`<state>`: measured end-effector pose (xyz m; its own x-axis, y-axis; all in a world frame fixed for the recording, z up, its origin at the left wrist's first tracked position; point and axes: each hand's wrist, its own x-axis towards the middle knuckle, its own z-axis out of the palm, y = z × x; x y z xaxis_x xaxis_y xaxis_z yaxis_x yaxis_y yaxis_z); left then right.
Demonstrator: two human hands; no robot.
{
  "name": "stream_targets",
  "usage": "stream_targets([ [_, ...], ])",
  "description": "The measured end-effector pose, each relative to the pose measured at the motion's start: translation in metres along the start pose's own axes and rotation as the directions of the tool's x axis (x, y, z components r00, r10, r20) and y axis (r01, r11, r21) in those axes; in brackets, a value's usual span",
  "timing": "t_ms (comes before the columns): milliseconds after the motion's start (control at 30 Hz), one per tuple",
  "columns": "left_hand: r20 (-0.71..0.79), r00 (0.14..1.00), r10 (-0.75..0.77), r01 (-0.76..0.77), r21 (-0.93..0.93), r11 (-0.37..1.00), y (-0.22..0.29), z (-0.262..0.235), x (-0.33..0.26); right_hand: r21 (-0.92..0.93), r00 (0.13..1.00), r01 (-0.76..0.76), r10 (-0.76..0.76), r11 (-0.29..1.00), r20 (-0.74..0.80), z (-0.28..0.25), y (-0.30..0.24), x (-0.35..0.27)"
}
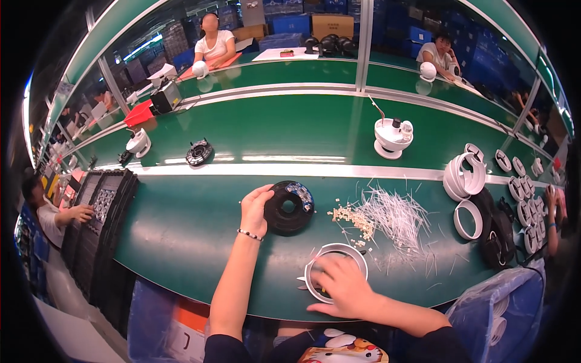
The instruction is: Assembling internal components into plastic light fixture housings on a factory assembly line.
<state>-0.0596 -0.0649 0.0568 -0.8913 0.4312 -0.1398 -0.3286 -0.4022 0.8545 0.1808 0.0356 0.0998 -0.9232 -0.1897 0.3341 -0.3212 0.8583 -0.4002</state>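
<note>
Packages: I see stacked blue crates (290, 23) and a brown cardboard box (332, 25) along the far wall. A red flat tray (138, 114) sits at the far left of the green table (181, 224). Black compartment trays (100, 212) stand stacked at the left edge.

My left hand (255, 209) grips the rim of the black disc part (289, 207), thumb and fingers curled onto its left edge. The disc lies flat, centre hole facing up; being round, it has no long axis I can state.

My right hand (342, 287) rests fingers spread, palm down, over the white ring (336, 269), which lies flat near the table's front edge. White ties (396, 218) and small beige pieces (351, 216) lie just beyond.
</note>
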Motion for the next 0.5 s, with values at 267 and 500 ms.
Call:
stream_targets([
  [267,0.012,0.998,-0.06,0.058,0.116,0.992,-0.002,0.002,-0.006,-0.155,0.846,-0.241,0.286,0.958,0.45,-0.03,0.02,0.013],
  [500,0.136,0.95,-0.283,0.306,-0.203,0.93,-0.006,0.004,-0.012,0.196,0.975,-0.177,0.199,0.965,-0.101,-0.043,0.04,0.021],
])
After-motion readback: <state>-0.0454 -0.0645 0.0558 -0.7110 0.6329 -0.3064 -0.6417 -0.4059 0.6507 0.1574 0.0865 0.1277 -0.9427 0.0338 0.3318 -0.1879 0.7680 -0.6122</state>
